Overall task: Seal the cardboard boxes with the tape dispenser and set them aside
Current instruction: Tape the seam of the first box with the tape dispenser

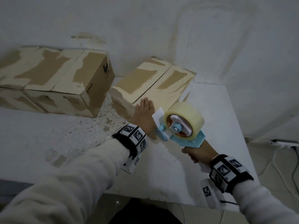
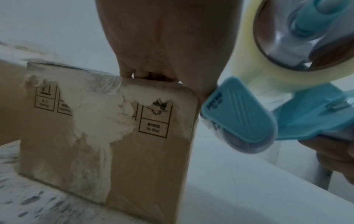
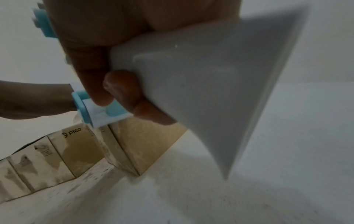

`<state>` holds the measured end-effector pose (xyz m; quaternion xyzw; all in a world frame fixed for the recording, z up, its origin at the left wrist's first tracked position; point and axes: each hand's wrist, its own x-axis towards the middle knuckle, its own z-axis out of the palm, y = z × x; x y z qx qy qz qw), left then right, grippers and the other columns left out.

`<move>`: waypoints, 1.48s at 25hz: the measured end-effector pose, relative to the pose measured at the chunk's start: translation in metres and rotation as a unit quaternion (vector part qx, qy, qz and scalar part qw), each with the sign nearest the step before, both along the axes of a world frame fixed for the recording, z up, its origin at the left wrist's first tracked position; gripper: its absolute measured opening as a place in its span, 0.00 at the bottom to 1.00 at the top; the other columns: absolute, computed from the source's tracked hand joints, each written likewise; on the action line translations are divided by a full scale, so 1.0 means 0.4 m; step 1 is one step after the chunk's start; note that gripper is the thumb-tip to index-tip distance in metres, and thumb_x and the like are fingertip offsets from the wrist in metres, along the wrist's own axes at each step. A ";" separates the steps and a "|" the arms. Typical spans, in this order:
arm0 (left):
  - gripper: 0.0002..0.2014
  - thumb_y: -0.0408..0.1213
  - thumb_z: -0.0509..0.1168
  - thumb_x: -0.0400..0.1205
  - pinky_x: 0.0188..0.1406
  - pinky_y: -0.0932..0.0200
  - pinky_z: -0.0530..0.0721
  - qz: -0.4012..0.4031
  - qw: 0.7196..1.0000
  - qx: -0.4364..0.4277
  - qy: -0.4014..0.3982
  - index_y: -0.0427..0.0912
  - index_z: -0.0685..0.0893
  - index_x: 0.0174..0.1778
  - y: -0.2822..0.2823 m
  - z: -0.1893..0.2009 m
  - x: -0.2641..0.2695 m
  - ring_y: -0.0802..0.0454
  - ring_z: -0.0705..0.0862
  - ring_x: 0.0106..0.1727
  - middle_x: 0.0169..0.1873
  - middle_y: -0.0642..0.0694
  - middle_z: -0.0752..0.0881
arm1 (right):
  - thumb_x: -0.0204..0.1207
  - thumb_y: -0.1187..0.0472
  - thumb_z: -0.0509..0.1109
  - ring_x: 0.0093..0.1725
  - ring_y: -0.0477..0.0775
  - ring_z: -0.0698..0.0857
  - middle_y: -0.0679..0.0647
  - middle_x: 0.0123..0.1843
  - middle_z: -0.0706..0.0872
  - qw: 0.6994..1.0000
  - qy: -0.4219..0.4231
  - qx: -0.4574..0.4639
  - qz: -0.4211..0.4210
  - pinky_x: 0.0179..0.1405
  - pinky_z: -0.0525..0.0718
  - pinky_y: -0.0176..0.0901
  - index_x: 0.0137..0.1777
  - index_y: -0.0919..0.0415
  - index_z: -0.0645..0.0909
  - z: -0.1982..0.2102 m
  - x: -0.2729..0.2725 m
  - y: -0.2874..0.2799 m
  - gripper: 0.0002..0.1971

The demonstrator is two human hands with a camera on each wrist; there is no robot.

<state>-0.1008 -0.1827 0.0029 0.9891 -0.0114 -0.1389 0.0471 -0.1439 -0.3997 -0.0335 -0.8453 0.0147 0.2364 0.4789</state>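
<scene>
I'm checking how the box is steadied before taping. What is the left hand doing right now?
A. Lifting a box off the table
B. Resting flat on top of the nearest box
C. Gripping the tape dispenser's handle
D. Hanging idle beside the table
B: the left hand lies with straight fingers on the nearest box, while the right hand grips the tape dispenser.

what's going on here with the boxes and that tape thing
A person is taping cardboard boxes shut on a white table. Their left hand lies flat on top of the near box, steadying it. Their right hand grips the handle of a blue tape dispenser, held at the box's near end. The seam across this box's top looks untaped. More boxes sit in a row to the left.
</scene>
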 end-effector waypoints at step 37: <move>0.31 0.60 0.55 0.81 0.52 0.53 0.82 0.147 0.721 -0.616 0.283 0.31 0.80 0.60 -0.009 0.240 0.286 0.43 0.86 0.45 0.45 0.38 0.87 | 0.66 0.76 0.71 0.16 0.48 0.71 0.53 0.14 0.74 0.942 -0.165 0.159 -0.244 0.18 0.72 0.33 0.22 0.65 0.71 0.213 0.112 0.078 0.16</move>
